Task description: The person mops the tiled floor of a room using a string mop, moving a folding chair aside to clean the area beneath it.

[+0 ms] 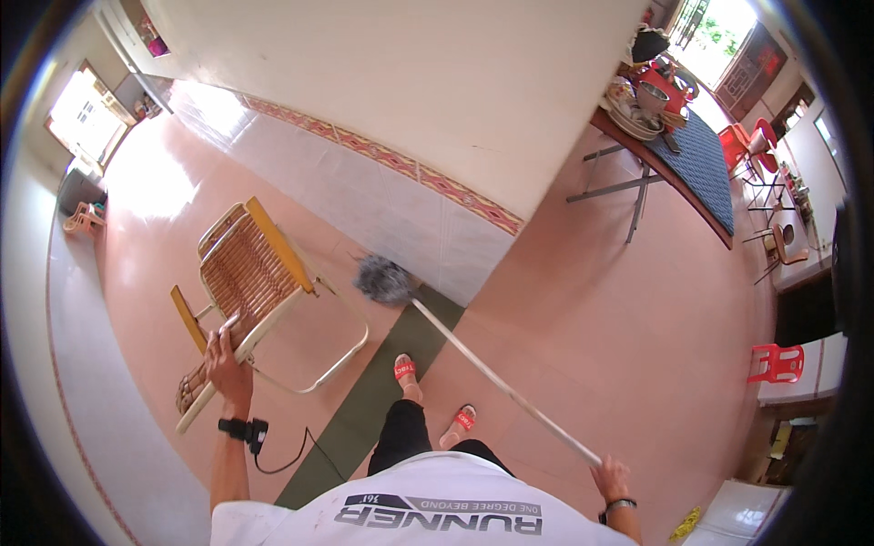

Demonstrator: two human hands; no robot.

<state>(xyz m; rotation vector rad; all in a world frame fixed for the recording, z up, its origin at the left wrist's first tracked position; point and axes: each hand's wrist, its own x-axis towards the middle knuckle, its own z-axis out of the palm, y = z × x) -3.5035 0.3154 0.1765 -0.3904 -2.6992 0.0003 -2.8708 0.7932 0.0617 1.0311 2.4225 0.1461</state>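
My left hand [229,362] grips the pale metal frame at the backrest of a folding armchair [252,263]. The chair has a bamboo-slat seat and yellow armrests, and stands to my left. A black strap with a small device and a cable is on that wrist. In my right hand [611,476], low on the right, is the end of a mop's long pale handle [505,385]. The handle slants up and left to the grey mop head [384,278]. That head lies on the floor close to the tiled foot of the wall, beside the corner.
A dark green floor strip [382,362] crosses the pink floor [614,327] near my sandalled feet. The wall corner [491,273] juts out ahead. A folding table [696,170] with a blue cover and piled dishes stands at upper right. A red plastic stool [778,364] is far right.
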